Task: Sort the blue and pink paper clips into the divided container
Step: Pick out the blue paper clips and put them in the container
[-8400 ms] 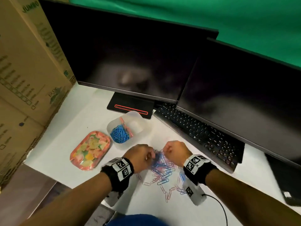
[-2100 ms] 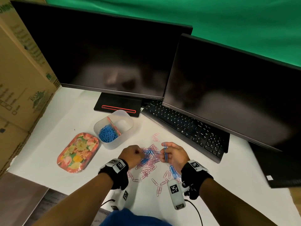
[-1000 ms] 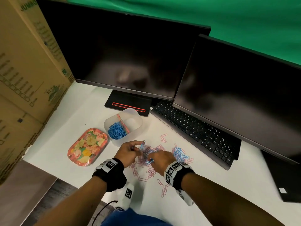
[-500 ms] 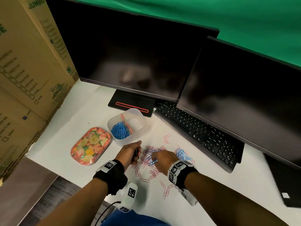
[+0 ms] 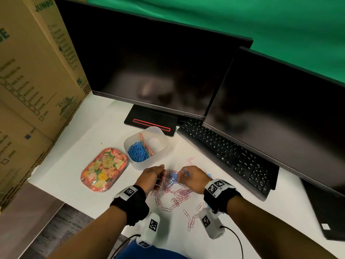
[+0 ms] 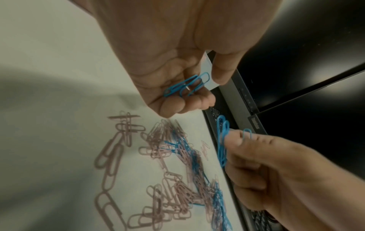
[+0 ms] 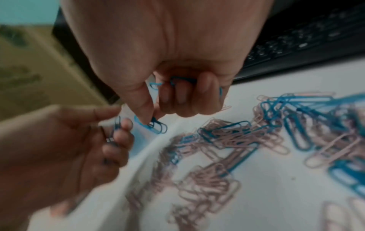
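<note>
A loose pile of pink and blue paper clips [image 5: 173,191] lies on the white table, just in front of the divided container [image 5: 165,144]. Blue clips [image 5: 138,154] fill its left compartment, and a few pink ones lean on the divider. My left hand [image 5: 160,176] hovers at the pile's left edge, fingers curled round a few blue clips [image 6: 187,86]. My right hand [image 5: 183,174] is over the pile's far side. It pinches blue clips [image 6: 223,140] between thumb and forefinger and keeps more in its curled fingers [image 7: 183,81].
A floral tray [image 5: 104,170] sits left of the container. A black keyboard [image 5: 229,156] and two dark monitors [image 5: 149,71] [image 5: 280,109] stand behind. Cardboard boxes [image 5: 37,81] wall off the left side. A black device [image 5: 328,212] lies at the right edge.
My right hand has risen a little off the pile with blue clips pinched. My left hand stays at the pile's left edge, still holding its clips.
</note>
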